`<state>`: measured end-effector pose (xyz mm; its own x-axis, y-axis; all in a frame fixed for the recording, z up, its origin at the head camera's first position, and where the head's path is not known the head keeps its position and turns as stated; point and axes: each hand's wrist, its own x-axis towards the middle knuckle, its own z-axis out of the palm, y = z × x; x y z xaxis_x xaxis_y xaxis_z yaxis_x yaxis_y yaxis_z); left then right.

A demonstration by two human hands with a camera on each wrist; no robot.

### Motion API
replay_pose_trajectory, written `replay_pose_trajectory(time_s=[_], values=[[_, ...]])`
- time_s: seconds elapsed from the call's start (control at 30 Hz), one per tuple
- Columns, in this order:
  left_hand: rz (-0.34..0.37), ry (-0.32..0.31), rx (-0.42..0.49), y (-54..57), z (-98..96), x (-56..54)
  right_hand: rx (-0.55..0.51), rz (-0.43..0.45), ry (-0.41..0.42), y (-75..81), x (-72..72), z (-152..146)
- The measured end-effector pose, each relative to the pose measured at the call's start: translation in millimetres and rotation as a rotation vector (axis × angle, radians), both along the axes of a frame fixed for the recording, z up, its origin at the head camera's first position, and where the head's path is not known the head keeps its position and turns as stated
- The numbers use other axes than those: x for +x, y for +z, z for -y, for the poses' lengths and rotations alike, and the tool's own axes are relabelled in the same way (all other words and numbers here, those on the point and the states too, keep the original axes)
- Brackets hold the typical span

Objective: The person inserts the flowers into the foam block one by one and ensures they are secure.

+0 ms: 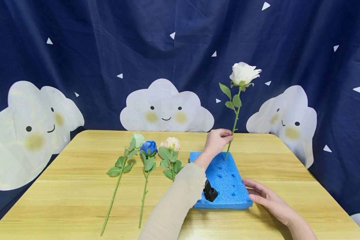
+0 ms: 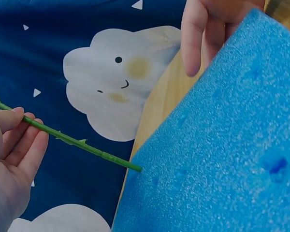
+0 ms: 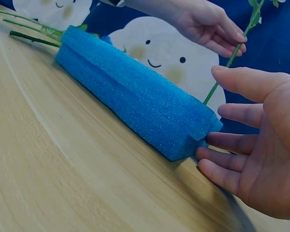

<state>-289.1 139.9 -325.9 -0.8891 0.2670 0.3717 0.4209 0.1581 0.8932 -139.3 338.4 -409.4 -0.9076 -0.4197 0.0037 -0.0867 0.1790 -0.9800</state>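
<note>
A white artificial rose (image 1: 244, 74) stands nearly upright, leaning slightly right, over the far end of a blue foam block (image 1: 228, 198). My left hand (image 1: 215, 142) pinches its green stem (image 2: 82, 143) between thumb and fingers. The stem's lower end meets the foam's surface near the far edge. Small holes dot the block's top. At the block's near right corner is my right hand (image 1: 265, 200), its fingers loosely extended and the fingertips (image 3: 208, 140) right at the foam's side.
Left of the block lie a pale green rose (image 1: 138, 140), a blue rose (image 1: 149, 147) and a pale pink rose (image 1: 171, 144), stems toward me. My left sleeve (image 1: 180, 196) partly covers the pink one's stem. A dark blue cloud-print curtain (image 1: 156, 60) hangs behind the wooden table (image 1: 63, 200).
</note>
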Motion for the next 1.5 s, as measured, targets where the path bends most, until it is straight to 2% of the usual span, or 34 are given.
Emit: replay_pose_trajectory(time_s=[0.2, 0.37, 0.57, 0.67, 0.9, 1.1, 1.3, 1.5], values=[[-0.015, 0.021, -0.048, -6.6, 1.0, -3.3, 0.007, 0.001, -0.011, -0.3, 0.2, 0.3], [-0.003, 0.013, -0.070, -10.0, 0.8, -5.0, 0.011, 0.001, -0.016, -1.1, 0.2, 0.4], [-0.047, 0.010, -0.156, -10.4, -0.1, -4.2, 0.009, 0.004, -0.009, -0.9, -0.6, -0.1], [-0.033, 0.008, -0.187, -12.3, 0.1, -3.1, 0.008, 0.004, 0.001, -0.3, -0.6, -0.2], [0.055, 0.020, -0.182, -19.1, 1.2, -3.6, 0.013, 0.011, -0.008, 0.2, 0.6, 0.3], [0.063, 0.015, -0.182, -18.4, 0.6, -2.4, 0.010, 0.011, -0.023, -0.3, 1.1, 0.9], [0.082, 0.023, -0.180, -18.7, 0.2, -2.5, -0.004, 0.015, 0.005, 0.0, 1.3, 1.0], [0.033, 0.011, -0.218, -16.8, 0.1, -2.1, 0.001, 0.043, 0.032, 0.5, 2.1, 0.2]])
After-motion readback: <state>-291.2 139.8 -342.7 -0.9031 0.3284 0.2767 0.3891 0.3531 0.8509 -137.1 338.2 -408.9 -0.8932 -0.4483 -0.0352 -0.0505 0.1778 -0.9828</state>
